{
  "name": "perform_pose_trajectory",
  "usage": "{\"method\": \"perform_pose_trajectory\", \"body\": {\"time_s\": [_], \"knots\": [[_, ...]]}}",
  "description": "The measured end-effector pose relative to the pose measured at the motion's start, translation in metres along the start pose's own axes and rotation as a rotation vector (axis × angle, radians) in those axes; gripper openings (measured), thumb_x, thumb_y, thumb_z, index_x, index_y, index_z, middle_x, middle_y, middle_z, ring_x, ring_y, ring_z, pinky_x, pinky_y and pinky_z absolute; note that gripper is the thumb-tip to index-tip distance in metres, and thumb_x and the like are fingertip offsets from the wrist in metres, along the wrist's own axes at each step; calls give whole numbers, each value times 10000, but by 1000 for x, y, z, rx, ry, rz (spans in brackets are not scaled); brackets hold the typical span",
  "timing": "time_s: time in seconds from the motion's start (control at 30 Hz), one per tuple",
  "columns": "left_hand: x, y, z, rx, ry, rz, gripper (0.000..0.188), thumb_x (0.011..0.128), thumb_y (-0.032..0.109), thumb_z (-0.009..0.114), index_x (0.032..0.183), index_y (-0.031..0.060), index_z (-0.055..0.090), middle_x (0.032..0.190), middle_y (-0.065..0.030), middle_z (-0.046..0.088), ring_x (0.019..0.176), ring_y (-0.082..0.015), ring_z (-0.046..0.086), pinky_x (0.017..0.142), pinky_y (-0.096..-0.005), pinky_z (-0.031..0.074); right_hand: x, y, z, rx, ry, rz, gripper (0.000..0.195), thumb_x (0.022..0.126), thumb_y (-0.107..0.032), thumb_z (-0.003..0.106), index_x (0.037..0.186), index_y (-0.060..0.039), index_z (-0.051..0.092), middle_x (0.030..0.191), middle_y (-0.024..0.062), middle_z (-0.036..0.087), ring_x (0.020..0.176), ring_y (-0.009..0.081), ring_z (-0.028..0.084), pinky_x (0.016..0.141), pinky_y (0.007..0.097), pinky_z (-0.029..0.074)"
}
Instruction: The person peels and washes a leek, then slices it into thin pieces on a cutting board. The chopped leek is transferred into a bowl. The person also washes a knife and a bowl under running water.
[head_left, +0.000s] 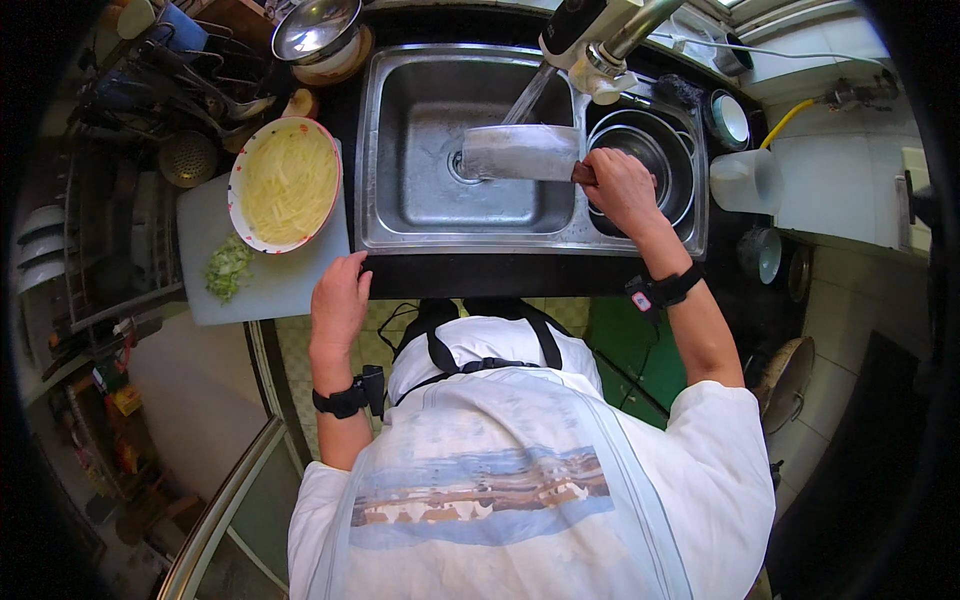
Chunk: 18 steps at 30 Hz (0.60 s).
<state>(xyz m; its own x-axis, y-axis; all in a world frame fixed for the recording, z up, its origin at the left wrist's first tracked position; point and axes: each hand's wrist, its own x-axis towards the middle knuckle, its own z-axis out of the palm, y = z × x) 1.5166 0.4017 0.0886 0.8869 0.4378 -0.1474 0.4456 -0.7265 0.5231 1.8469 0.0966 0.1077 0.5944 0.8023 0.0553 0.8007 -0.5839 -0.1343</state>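
My right hand (624, 186) grips the dark handle of a cleaver (521, 152), its broad metal blade held flat over the left basin of a steel sink (465, 241). From the faucet (600, 71) a stream of water (529, 94) falls onto the blade's far edge. My left hand (341, 296) holds nothing, its fingers slightly apart, by the near right corner of a white cutting board (322, 259). On that board stand a bowl (235, 187) of pale yellow shreds (289, 184) and a small heap of chopped green vegetable (229, 266).
Metal pots (637, 142) fill the right basin. A white plastic jug (742, 180) and small bowls (729, 120) stand right of the sink. Back left are a steel bowl (319, 30) and a rack with hanging utensils (202, 82). The counter's black front edge (480, 276) runs before me.
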Motion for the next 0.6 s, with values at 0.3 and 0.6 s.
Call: {"method": "perform_pose_trajectory", "body": {"time_s": [0.3, 0.6], "knots": [[6, 8, -5, -2, -7, 31, 290, 904, 103, 676, 1183, 28, 647, 998, -174, 662, 924, -365, 642, 814, -425, 519, 64, -36, 24, 24, -94, -62, 260, 778, -165, 757, 961, -77, 595, 941, 102, 677, 962, 306, 667, 822, 427, 531], [-12, -6, 3, -3, -34, -66, 304, 904, 104, 676, 1197, 28, 648, 1028, -171, 661, 936, -345, 648, 831, -416, 517, 25, 6, 12, 752, -356, 443, 277, 925, -289, 674, 995, -27, 618, 777, 61, 669, 611, 206, 634, 532, 347, 506]]}}
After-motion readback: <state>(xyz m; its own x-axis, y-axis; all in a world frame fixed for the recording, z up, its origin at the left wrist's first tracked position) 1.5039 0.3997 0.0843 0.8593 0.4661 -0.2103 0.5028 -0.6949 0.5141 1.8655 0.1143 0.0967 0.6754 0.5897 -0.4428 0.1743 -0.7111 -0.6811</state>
